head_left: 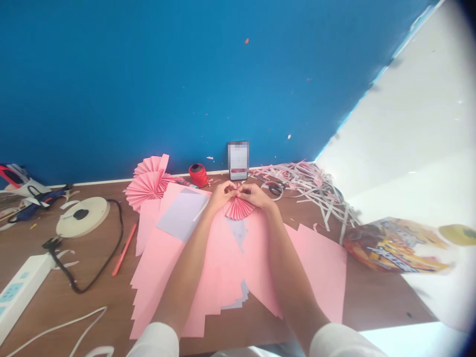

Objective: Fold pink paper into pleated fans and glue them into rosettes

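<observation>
Left hand (223, 194) and right hand (257, 195) both pinch top of pleated pink fan (240, 209), over pink sheets (215, 277). From fan: phone (238, 159) at twelve o'clock, red spool (199, 176) at ten, other folded fans (147, 187) at nine.

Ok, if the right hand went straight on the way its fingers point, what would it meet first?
Most likely the left hand, whose fingers face those of the right hand at the narrow end of the pink pleated fan. Depth is unclear, so whether they already touch is hard to tell.
</observation>
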Tool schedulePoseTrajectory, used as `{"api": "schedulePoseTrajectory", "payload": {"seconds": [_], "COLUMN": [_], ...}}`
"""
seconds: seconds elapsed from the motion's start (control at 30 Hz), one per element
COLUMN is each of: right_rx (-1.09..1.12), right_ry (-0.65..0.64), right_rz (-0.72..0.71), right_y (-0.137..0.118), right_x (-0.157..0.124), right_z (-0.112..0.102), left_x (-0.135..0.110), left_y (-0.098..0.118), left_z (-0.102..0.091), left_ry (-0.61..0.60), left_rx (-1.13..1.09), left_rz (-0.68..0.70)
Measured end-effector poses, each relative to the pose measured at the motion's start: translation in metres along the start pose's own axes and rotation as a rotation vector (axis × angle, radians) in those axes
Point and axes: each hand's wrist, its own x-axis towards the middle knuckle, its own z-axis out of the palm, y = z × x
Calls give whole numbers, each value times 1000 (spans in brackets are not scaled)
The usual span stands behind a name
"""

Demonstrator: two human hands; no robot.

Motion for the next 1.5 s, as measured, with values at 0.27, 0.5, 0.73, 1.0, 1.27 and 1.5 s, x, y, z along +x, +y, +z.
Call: {"api": "schedulePoseTrajectory", "payload": {"seconds": [0.27,0.5,0.73,1.0,1.27,1.5], "right_rx": [8,36,35,65,72,86], "right_ry": [9,42,37,27,34,38], "right_rz": [-6,27,20,16,24,17], "right_y": [-8,1,3,5,5,7], "right_x": [-1,1,2,1,1,1], "right_z": [3,6,6,1,1,0], "left_x": [0,-1,-1,-1,-5,-10], "left_y": [0,6,6,4,7,13], "left_z": [0,1,1,-7,-20,-20], "left_ry": [31,25,24,68,-30,-151], "left_rx": [51,59,35,-95,49,165], "left_rz": [20,12,12,56,65,47]}}
